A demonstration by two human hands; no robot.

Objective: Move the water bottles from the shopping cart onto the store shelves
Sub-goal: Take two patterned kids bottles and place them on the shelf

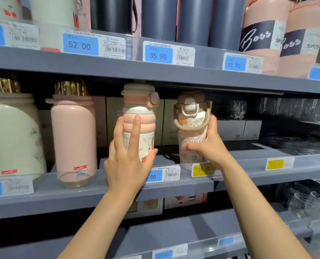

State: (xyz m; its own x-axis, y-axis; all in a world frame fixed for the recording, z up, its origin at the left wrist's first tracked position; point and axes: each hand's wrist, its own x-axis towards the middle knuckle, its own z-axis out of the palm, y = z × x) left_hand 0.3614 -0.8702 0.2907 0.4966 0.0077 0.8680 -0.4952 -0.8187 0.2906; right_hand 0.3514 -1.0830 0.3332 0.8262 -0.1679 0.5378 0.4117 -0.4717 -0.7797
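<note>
Grey metal shelving (pixel 118 70) fills the view in tiers, its front edges lined with blue price labels (pixel 158 54) and yellow price labels (pixel 275 163), lit evenly from above.

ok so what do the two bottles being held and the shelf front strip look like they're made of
Ribbed pink bottle in the left hand: probably matte plastic or silicone, judging by its soft rounded rings without glare. Beige bottle in the right hand: likely matte plastic lid and loop handle, printed body. Shelf front strip: clear glossy plastic, since bottle bases show through it.
</note>
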